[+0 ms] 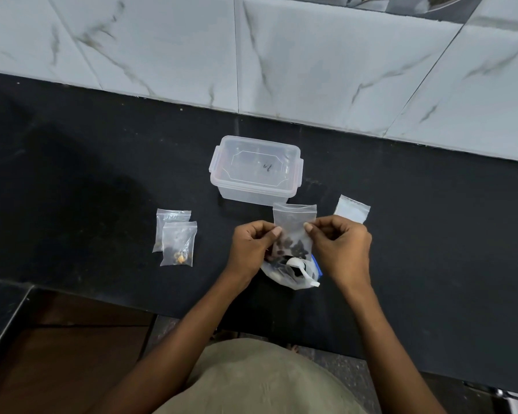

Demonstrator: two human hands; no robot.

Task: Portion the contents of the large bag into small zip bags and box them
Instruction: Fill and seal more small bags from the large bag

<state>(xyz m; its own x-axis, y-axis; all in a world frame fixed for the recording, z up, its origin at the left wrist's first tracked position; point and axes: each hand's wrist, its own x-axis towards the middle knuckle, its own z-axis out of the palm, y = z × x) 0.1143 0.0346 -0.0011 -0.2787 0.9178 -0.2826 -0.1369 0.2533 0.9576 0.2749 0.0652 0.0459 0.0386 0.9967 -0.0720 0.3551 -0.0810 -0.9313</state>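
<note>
While I watch from the head camera, I count:
- Black counter point(102, 162), against a marble-tiled wall point(311, 61).
- Clear box point(256, 171), lid on, at mid-counter.
- Large bag point(293, 274), white, with dark pieces inside, lying on the counter under my hands.
- Left hand point(250, 249) and right hand point(340, 249), each pinching one side of an upright zip bag point(294, 227) with dark pieces at its bottom.
- Two filled small bags point(177, 242), overlapping, to the left.
- Empty small bag point(352, 210), right of the box.
</note>
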